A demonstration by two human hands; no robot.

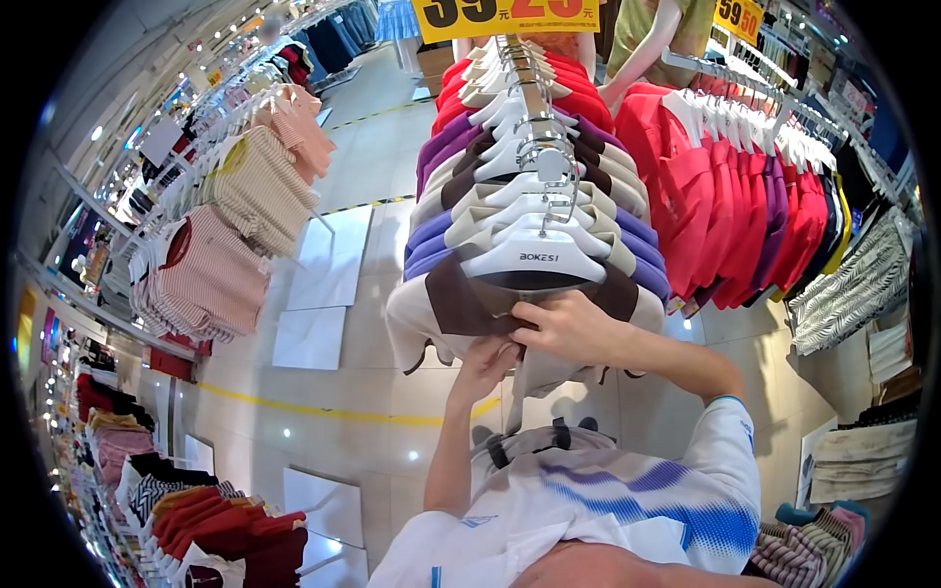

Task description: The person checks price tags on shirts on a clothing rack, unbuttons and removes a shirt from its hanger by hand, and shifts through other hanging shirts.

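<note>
A cream garment with dark brown shoulders hangs at the near end of the middle rack, on a white hanger marked BOKESI. Just under the collar, my right hand pinches the front of this garment. Right below and to the left, my left hand closes on the same front, its fingertips meeting those of my right hand. Fingers partly cover the cloth between them. Behind hang purple, beige, brown and red garments on white hangers.
Racks of striped tops stand at the left, with red jackets at the right. White boards lie on the tiled floor near yellow tape. Price signs hang above. A mannequin arm reaches down behind the rack.
</note>
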